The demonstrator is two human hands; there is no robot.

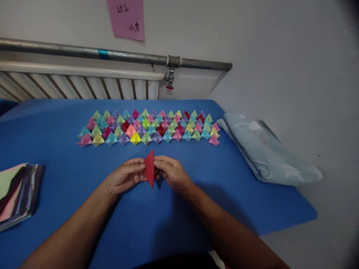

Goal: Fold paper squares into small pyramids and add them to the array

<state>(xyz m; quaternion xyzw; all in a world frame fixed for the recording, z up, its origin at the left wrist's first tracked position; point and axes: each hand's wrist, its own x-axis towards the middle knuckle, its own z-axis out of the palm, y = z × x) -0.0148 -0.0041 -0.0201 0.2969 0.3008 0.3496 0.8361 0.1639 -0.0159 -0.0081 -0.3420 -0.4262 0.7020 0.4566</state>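
Observation:
Between both hands, a piece of red folded paper [149, 170] is held upright above the blue surface, its long straight edge on the right and pointed at top and bottom. My left hand [127, 173] pinches its left side with thumb and fingers. My right hand [172, 172] grips the right edge, with some fingertips hidden behind the paper. Just beyond the hands, several rows of small folded paper boats [146, 138] in many colours stand close together.
A stack of coloured paper sheets [19, 194] lies at the left edge. On the right rests a folded pale blue cloth [266, 153] against the wall. Behind the blue surface [134, 228] are a white radiator [84, 86], a metal pipe [134, 56] and a valve [169, 76].

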